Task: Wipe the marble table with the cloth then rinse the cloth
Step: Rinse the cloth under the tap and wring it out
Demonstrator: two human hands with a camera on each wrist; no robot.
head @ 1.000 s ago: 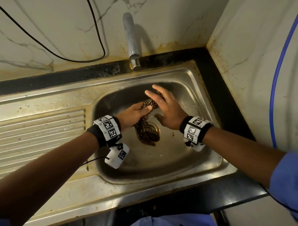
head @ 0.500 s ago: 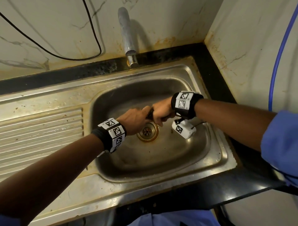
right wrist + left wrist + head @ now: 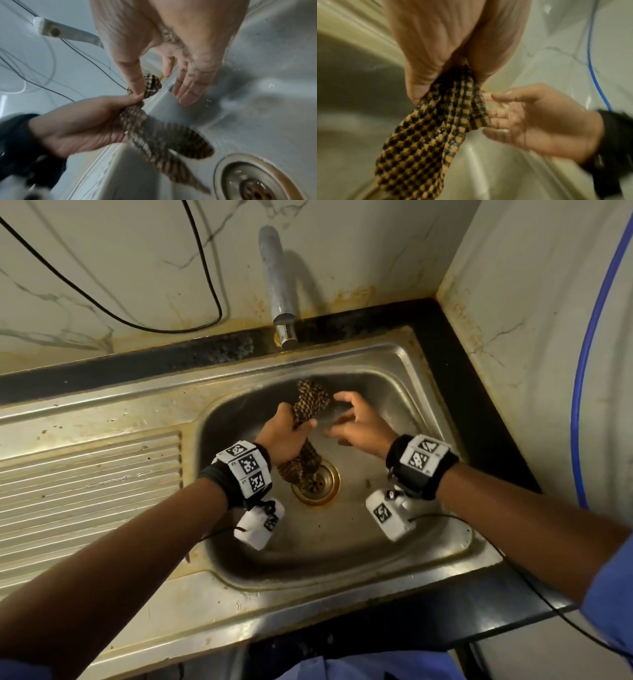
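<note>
A brown-and-black checked cloth point(image 3: 307, 409), twisted into a rope, is held over the steel sink basin point(image 3: 404, 549). My left hand point(image 3: 284, 433) grips its middle in a fist; one end sticks up and the other hangs toward the drain point(image 3: 317, 481). In the left wrist view the cloth point(image 3: 426, 129) hangs out of my fist. My right hand point(image 3: 352, 422) is beside the cloth with wet fingers spread and straight, its fingertips point(image 3: 489, 112) just at the cloth's edge, holding nothing. In the right wrist view my right thumb point(image 3: 135, 82) touches the cloth's upper end point(image 3: 151, 86).
The tap spout point(image 3: 279, 285) stands at the back of the sink; no running water shows. A ribbed draining board point(image 3: 89, 491) lies to the left. A black cable point(image 3: 137, 316) hangs on the marble wall, and a blue hose point(image 3: 582, 388) runs down the right wall.
Half a second ago both hands gripped the cloth together, wringing it. My right hand has since let go and opened, and my left hand holds the twisted cloth alone.
</note>
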